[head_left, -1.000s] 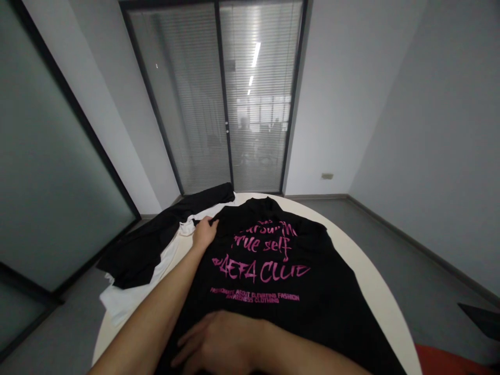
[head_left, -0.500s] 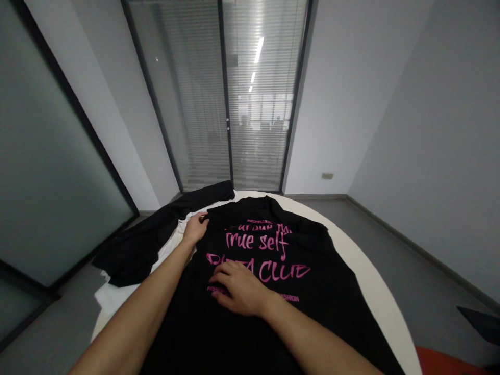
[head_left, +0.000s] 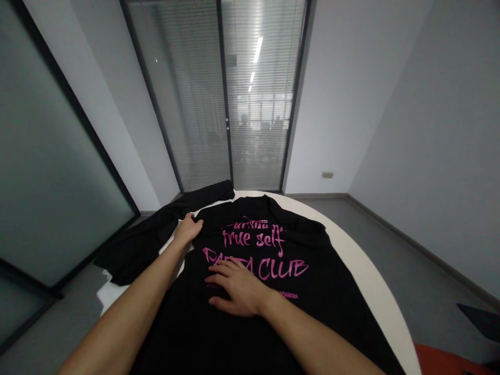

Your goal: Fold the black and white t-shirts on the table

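A black T-shirt (head_left: 250, 333) with pink lettering lies spread over the round table, its neck end at the far side. At the shirt's far left, my left hand (head_left: 188, 229) pinches the edge of the sleeve or shoulder. My right hand (head_left: 238, 287) rests flat on the printed front, fingers spread, covering part of the lettering. Some creases run across the upper print and the right shoulder. The near end of the shirt passes out of view at the bottom.
Another black garment (head_left: 146, 242) lies on the table's left, with white cloth (head_left: 107, 294) under it. The pale tabletop (head_left: 373, 284) shows along the right rim. Low at the right is something red (head_left: 441, 359). A glass door with blinds (head_left: 258, 140) stands beyond.
My left hand has moved left, drawing the shirt's edge outward. The upper lettering shows flatter. My right hand stays on the print, shifted slightly left with its fingers more stretched.
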### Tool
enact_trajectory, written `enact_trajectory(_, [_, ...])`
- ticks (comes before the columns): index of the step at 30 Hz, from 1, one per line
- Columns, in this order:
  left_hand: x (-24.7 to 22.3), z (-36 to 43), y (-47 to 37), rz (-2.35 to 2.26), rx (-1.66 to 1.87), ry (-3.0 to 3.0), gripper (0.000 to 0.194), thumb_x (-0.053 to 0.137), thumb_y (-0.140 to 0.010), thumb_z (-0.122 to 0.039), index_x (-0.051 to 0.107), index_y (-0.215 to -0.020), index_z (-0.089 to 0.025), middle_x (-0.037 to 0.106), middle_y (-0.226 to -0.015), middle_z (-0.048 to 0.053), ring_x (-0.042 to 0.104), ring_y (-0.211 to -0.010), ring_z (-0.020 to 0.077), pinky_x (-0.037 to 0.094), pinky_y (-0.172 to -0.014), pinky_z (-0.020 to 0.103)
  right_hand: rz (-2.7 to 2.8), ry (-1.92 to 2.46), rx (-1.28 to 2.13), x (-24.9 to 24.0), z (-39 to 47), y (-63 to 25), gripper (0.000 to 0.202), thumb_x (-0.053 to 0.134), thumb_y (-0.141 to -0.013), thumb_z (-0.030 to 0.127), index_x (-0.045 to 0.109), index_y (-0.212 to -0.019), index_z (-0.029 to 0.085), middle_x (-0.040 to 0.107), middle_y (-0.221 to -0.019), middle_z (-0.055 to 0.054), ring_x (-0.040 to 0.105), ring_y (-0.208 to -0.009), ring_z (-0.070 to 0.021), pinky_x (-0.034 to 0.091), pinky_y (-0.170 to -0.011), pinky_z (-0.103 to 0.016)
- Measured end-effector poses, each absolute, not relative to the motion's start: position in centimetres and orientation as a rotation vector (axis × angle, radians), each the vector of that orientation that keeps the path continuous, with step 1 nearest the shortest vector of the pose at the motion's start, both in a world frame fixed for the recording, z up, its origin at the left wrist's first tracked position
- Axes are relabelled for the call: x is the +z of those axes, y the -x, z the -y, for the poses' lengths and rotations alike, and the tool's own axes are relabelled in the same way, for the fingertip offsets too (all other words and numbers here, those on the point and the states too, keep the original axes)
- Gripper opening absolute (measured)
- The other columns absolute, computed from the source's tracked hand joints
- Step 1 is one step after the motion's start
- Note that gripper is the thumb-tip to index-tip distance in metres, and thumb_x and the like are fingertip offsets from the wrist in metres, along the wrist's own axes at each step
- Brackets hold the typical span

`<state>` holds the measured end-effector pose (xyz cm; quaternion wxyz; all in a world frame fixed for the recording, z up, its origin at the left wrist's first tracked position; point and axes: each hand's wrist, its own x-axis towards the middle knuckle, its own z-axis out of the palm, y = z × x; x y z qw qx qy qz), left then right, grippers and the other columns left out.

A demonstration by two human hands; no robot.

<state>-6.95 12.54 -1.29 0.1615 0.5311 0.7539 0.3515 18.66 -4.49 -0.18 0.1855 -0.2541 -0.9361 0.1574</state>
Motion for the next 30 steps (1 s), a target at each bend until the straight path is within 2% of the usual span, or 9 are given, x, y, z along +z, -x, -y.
enact_trajectory(2, [-1.5,-12.3,7.3,-2.158,0.962,-1.526,0.048,0.075,-0.071,-0.025,0.063,-0.116,-0.016,0.074,-0.105,0.014,0.070,-0.102,0.0338,0.052,-0.090,0.042,2.654,0.627,0.397,0.1,4.7,-18.3,0.042,0.055,-0.097,0.047,0.061,-0.131,0.024,0.059,-0.140,-0.007,0.049,-0.132,-0.0222,0.029,-0.115,-0.044])
enact_trajectory(6, [-1.2,-12.4,8.1,-2.092,0.954,-1.585,0.046,0.071,-0.071,-0.013,0.059,-0.115,-0.019,0.073,-0.092,0.005,0.072,-0.085,0.0217,0.053,-0.081,0.030,2.713,0.384,0.355,0.5,6.3,-17.1,0.043,0.052,-0.098,0.052,0.062,-0.128,0.024,0.065,-0.131,-0.004,0.055,-0.120,-0.0190,0.038,-0.104,-0.035])
enact_trajectory(11, [-0.5,-12.4,8.8,-2.078,1.014,-1.608,0.039,0.067,-0.076,-0.015,0.059,-0.113,-0.021,0.072,-0.098,0.006,0.069,-0.094,0.0224,0.051,-0.088,0.034,2.898,0.302,0.224,1.1,8.2,-14.8,0.044,0.049,-0.098,0.055,0.063,-0.127,0.024,0.072,-0.108,-0.002,0.062,-0.099,-0.0197,0.045,-0.084,-0.034])
enact_trajectory(15, [-0.1,-12.1,8.2,-1.943,0.987,-1.632,0.027,0.069,-0.075,-0.022,0.067,-0.102,-0.019,0.074,-0.096,0.006,0.069,-0.100,0.0265,0.049,-0.096,0.038,2.921,0.378,0.038,1.4,8.4,-12.5,0.031,0.050,-0.099,0.046,0.068,-0.108,0.022,0.070,-0.102,-0.001,0.062,-0.091,-0.0202,0.047,-0.075,-0.035])
enact_trajectory(17, [0.3,-12.0,7.8,-1.852,0.989,-1.637,0.025,0.069,-0.075,-0.027,0.071,-0.099,-0.019,0.075,-0.104,0.007,0.068,-0.107,0.0269,0.047,-0.101,0.037,2.859,0.307,-0.001,1.2,8.5,-11.0,0.031,0.050,-0.099,0.046,0.067,-0.110,0.023,0.069,-0.107,0.000,0.062,-0.094,-0.0200,0.048,-0.075,-0.035])
enact_trajectory(20, [1.0,-11.7,7.4,-1.719,0.994,-1.623,0.031,0.068,-0.077,-0.039,0.075,-0.100,-0.019,0.075,-0.116,0.008,0.064,-0.117,0.0282,0.045,-0.105,0.035,2.819,0.185,0.013,0.6,9.1,-8.6,0.039,0.049,-0.099,0.053,0.063,-0.120,0.024,0.068,-0.113,0.000,0.062,-0.096,-0.0192,0.051,-0.073,-0.035])
enact_trajectory(23, [1.6,-11.3,7.2,-1.625,0.982,-1.583,0.043,0.060,-0.083,-0.052,0.076,-0.105,-0.019,0.074,-0.119,0.008,0.064,-0.118,0.0296,0.047,-0.103,0.038,2.878,0.236,-0.011,0.4,10.0,-6.8,0.036,0.054,-0.096,0.053,0.066,-0.110,0.021,0.071,-0.102,-0.001,0.066,-0.091,-0.0200,0.053,-0.073,-0.037])
enact_trajectory(27, [2.1,-10.8,7.3,-1.588,0.919,-1.533,0.054,0.053,-0.087,-0.062,0.076,-0.106,-0.017,0.077,-0.109,0.011,0.070,-0.105,0.0305,0.053,-0.093,0.041,2.913,0.300,-0.038,0.8,10.7,-5.5,0.020,0.057,-0.097,0.035,0.068,-0.091,0.019,0.073,-0.091,-0.001,0.070,-0.084,-0.0199,0.054,-0.070,-0.037])
enact_trajectory(30, [2.5,-10.5,7.8,-1.604,0.879,-1.530,0.055,0.055,-0.086,-0.063,0.077,-0.105,-0.017,0.078,-0.102,0.011,0.071,-0.098,0.0284,0.055,-0.087,0.038,2.903,0.280,-0.062,1.3,11.1,-5.3,0.020,0.052,-0.098,0.022,0.067,-0.085,0.018,0.074,-0.089,0.000,0.070,-0.079,-0.0173,0.054,-0.062,-0.033])
